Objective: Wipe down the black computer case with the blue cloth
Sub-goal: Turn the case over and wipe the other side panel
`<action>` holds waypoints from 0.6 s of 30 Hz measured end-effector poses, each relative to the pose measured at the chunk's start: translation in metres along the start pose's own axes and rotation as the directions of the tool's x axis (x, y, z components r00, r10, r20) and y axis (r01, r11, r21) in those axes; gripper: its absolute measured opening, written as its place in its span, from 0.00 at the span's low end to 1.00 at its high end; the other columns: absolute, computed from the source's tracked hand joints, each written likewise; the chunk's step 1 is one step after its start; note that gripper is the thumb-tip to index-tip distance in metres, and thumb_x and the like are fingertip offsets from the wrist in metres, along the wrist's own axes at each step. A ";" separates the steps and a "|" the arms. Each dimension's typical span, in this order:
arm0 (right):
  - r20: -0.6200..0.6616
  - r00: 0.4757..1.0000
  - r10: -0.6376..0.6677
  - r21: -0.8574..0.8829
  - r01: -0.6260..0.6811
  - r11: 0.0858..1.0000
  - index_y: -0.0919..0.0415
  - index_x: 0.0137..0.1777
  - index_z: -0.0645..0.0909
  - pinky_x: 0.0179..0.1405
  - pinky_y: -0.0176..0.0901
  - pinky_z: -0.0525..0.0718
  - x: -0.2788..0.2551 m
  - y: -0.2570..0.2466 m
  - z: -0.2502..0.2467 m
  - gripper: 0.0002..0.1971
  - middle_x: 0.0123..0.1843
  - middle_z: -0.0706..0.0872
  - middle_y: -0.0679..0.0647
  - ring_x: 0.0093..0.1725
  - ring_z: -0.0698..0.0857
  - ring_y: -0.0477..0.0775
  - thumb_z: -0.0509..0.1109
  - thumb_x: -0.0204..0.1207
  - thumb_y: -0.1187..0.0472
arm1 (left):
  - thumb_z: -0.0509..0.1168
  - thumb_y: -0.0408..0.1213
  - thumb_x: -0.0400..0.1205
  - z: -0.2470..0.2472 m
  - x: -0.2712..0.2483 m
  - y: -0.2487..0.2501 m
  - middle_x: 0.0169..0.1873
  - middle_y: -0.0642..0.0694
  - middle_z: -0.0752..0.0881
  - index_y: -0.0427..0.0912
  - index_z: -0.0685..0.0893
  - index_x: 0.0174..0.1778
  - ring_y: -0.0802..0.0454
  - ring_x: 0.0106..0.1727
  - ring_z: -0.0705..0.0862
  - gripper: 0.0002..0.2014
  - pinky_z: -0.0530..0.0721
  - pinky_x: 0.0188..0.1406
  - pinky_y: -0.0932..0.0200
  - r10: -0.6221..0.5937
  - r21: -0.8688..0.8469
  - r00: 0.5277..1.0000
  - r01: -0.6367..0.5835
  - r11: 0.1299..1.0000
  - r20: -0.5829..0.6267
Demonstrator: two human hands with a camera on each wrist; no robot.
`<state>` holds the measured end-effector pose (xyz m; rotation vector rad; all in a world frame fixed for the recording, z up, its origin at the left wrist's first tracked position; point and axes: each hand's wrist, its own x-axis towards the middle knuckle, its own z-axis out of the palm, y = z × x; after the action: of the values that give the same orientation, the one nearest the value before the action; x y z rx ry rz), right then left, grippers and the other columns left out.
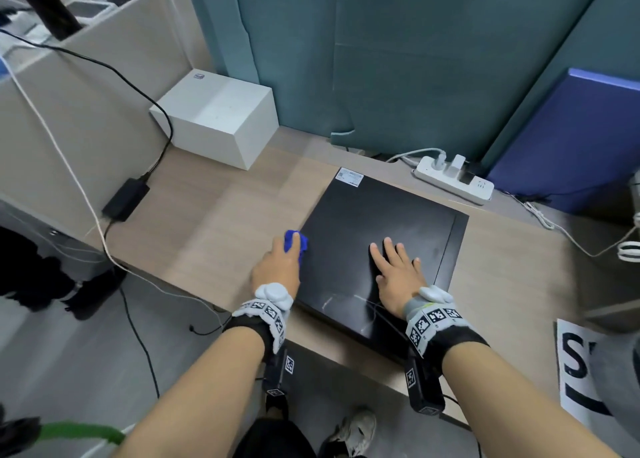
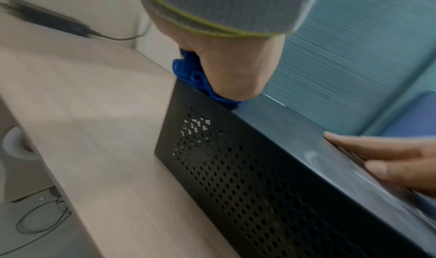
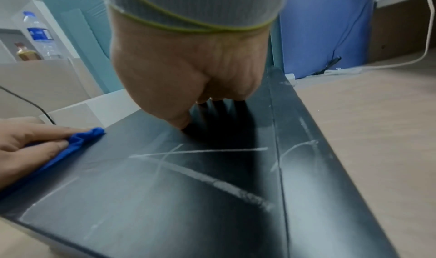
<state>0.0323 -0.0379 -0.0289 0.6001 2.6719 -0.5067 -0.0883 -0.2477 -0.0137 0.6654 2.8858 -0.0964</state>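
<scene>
The black computer case (image 1: 374, 229) lies flat on the wooden desk (image 1: 214, 222). My left hand (image 1: 277, 265) grips the bunched blue cloth (image 1: 302, 241) and presses it on the case's left top edge. In the left wrist view the cloth (image 2: 188, 73) sits under my left hand (image 2: 231, 66), just above the case's perforated side (image 2: 259, 178). My right hand (image 1: 398, 267) rests flat on the case top, fingers spread, holding nothing. White scratch marks cross the case lid (image 3: 165, 196) near its front. In the right wrist view the cloth (image 3: 78, 142) shows at the left under my left hand's fingers (image 3: 35, 133).
A white box (image 1: 218, 118) stands at the desk's back left. A white power strip (image 1: 453, 180) lies behind the case. A black power adapter (image 1: 125, 199) with cables sits at the left edge. A blue panel (image 1: 571, 139) leans at the right.
</scene>
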 end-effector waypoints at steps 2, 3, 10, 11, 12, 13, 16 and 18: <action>0.002 1.000 -0.003 0.006 0.003 1.000 0.44 0.91 0.42 0.88 0.64 0.43 -0.001 0.001 0.000 0.35 0.92 0.37 0.50 0.90 0.38 0.58 0.54 0.89 0.62 | 0.61 0.34 0.80 0.005 -0.001 -0.001 0.62 0.43 0.70 0.54 0.58 0.83 0.41 0.43 0.83 0.35 0.74 0.31 0.52 -0.049 0.003 0.999 0.049 0.999 -0.017; 0.002 1.000 -0.002 0.009 0.002 1.000 0.44 0.91 0.42 0.88 0.64 0.43 -0.001 0.001 0.000 0.35 0.92 0.37 0.50 0.90 0.38 0.58 0.54 0.89 0.62 | 0.61 0.34 0.80 0.007 -0.004 0.004 0.62 0.43 0.70 0.54 0.58 0.83 0.41 0.43 0.83 0.34 0.73 0.31 0.52 -0.071 -0.008 0.997 0.071 0.997 -0.033; 0.043 0.999 0.019 0.002 -0.019 1.000 0.43 0.90 0.41 0.88 0.65 0.42 0.000 -0.003 -0.005 0.36 0.92 0.35 0.50 0.90 0.37 0.58 0.55 0.89 0.62 | 0.59 0.37 0.84 0.011 -0.038 0.058 0.64 0.42 0.67 0.57 0.54 0.84 0.39 0.45 0.83 0.33 0.77 0.33 0.49 0.085 -0.139 0.996 -0.079 0.987 0.033; 0.046 0.999 0.017 0.007 -0.017 1.000 0.43 0.91 0.41 0.88 0.64 0.42 0.000 -0.002 -0.005 0.36 0.92 0.35 0.50 0.90 0.37 0.57 0.55 0.89 0.62 | 0.58 0.40 0.86 0.008 -0.038 0.057 0.63 0.43 0.68 0.58 0.56 0.82 0.38 0.42 0.83 0.29 0.78 0.33 0.49 0.111 -0.222 0.994 -0.104 0.969 0.021; 0.047 0.999 0.016 0.010 -0.017 1.000 0.43 0.91 0.41 0.88 0.64 0.42 0.001 -0.001 -0.006 0.36 0.92 0.36 0.50 0.90 0.37 0.57 0.55 0.89 0.62 | 0.57 0.42 0.87 0.008 -0.035 0.052 0.61 0.45 0.69 0.59 0.61 0.78 0.37 0.40 0.83 0.23 0.80 0.35 0.47 0.114 -0.346 0.993 -0.109 0.932 -0.007; 0.045 0.999 0.016 0.011 -0.016 1.000 0.43 0.91 0.42 0.88 0.64 0.42 0.001 -0.001 -0.006 0.36 0.92 0.36 0.49 0.90 0.37 0.57 0.55 0.89 0.62 | 0.57 0.44 0.87 0.007 -0.032 0.044 0.59 0.47 0.70 0.60 0.66 0.72 0.36 0.40 0.83 0.17 0.82 0.39 0.46 0.081 -0.495 0.996 -0.091 0.864 -0.042; 0.041 0.999 0.023 0.010 -0.024 1.000 0.43 0.91 0.42 0.88 0.63 0.42 0.001 -0.002 -0.006 0.36 0.92 0.36 0.49 0.90 0.37 0.57 0.55 0.88 0.62 | 0.56 0.44 0.85 0.009 -0.017 0.017 0.55 0.50 0.69 0.59 0.75 0.54 0.40 0.43 0.82 0.06 0.81 0.49 0.49 -0.087 -0.693 0.991 -0.006 0.721 -0.100; 0.045 0.999 0.022 0.017 -0.023 1.000 0.43 0.91 0.42 0.88 0.63 0.42 0.000 -0.002 -0.005 0.37 0.92 0.36 0.49 0.90 0.37 0.57 0.56 0.88 0.63 | 0.57 0.46 0.84 0.018 -0.011 -0.001 0.58 0.50 0.71 0.56 0.80 0.47 0.42 0.53 0.79 0.06 0.74 0.56 0.49 -0.201 -0.530 0.963 0.076 0.845 -0.182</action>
<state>0.0296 -0.0377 -0.0235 0.6161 2.6182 -0.5310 -0.0764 -0.2548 -0.0296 0.3774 2.9591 0.7694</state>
